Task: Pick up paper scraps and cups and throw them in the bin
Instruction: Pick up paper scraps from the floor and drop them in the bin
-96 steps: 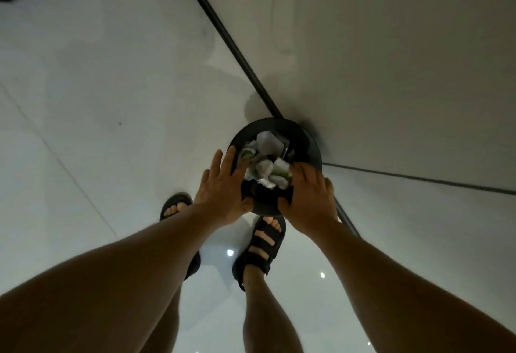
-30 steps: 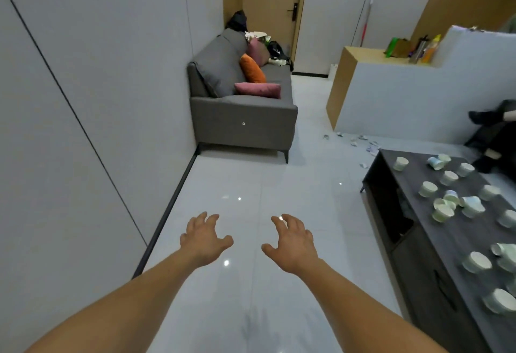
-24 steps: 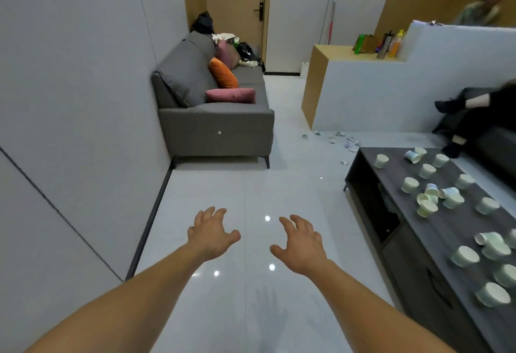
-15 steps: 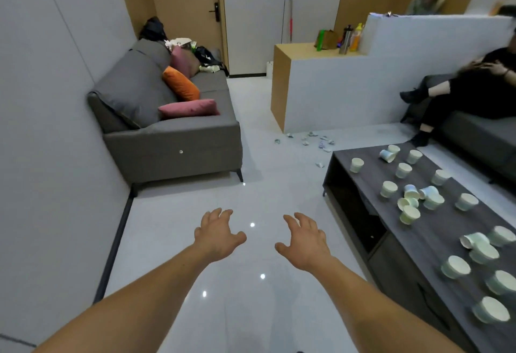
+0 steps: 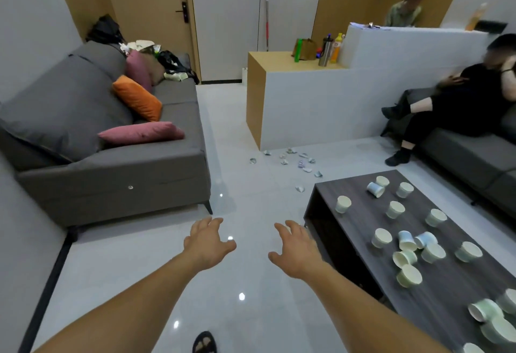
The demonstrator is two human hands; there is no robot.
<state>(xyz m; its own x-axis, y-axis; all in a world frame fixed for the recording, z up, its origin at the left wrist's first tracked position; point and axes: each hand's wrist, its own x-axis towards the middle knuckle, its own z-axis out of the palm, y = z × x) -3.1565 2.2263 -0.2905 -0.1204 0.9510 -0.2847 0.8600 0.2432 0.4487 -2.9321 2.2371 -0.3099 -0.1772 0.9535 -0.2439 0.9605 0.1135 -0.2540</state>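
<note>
Grey sofa (image 5: 111,162) is sitting along the wall (image 5: 25,17) on your left; dark bench (image 5: 360,213) is standing on your right; your left hand (image 5: 208,243) and right hand (image 5: 297,246) are hovering side by side over the floor (image 5: 251,204) between them, fingers spread and loosely bent, holding nothing; cups (image 5: 381,238) are lying scattered across the bench top, some standing, some tipped on their sides; paper scraps (image 5: 284,161) are lying on the floor past the bench's far end, near the white partition (image 5: 321,106).

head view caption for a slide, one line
Empty left hand and right hand reach forward; paper cups dot the dark table, scraps litter the floor.
</note>
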